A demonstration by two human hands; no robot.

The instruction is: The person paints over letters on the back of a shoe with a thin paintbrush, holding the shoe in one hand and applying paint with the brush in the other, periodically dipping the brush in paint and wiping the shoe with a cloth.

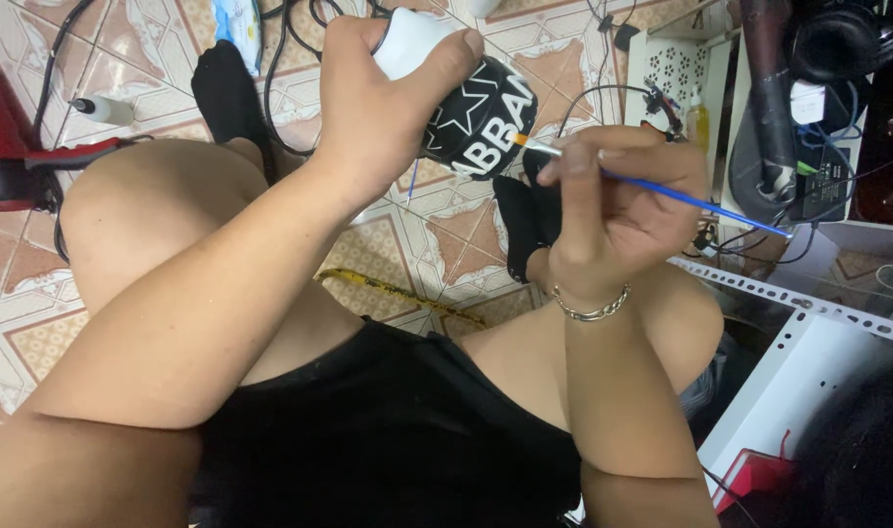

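Observation:
My left hand point(378, 98) grips a rounded black and white object point(471, 122) painted with white stars and letters, held up over my knees. My right hand point(617, 200) pinches a thin blue-handled paintbrush point(700, 202), and its orange-ferruled tip touches the lettering on the black surface. A silver bracelet point(591, 308) circles my right wrist. I sit with bare knees apart above a patterned tile floor.
A red tool point(6, 147) with a cord lies at the left. A small white bottle point(104, 110) lies on the tiles nearby. A white perforated shelf point(808, 303) with cables, a dark device and a small yellow bottle point(697, 122) stands at the right. A yellow strip point(397, 291) lies on the floor.

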